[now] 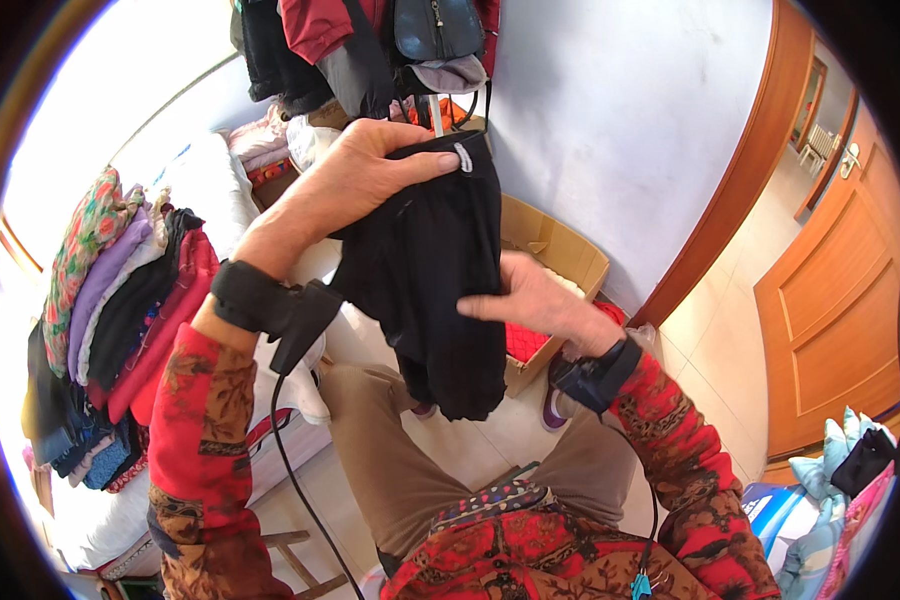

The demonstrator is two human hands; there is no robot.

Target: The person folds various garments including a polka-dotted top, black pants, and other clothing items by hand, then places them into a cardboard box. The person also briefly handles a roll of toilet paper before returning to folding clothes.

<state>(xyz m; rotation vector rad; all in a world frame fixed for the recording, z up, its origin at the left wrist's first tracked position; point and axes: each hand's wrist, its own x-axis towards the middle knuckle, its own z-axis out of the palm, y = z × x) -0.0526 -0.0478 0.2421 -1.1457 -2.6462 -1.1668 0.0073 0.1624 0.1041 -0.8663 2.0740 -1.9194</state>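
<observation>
Black trousers [445, 270], folded lengthwise, hang upright in front of me above my knees. At their waistband a short white drawstring loop [463, 157] shows. My left hand [395, 155] grips the top edge, thumb across the front and fingers behind the cloth. Lower down, at the right edge of the trousers, my right hand [535, 295] has its thumb over the front. Its fingers are partly hidden behind the fabric. The gathered lower end of the cloth hangs between my legs.
A tall pile of folded clothes [135, 300] stands on the bed [100, 530] at the left. Behind the trousers is a cardboard box [570, 245] with red cloth inside. Jackets and a dark bag [435, 30] hang at the back. A wooden door [840, 280] stands at the right.
</observation>
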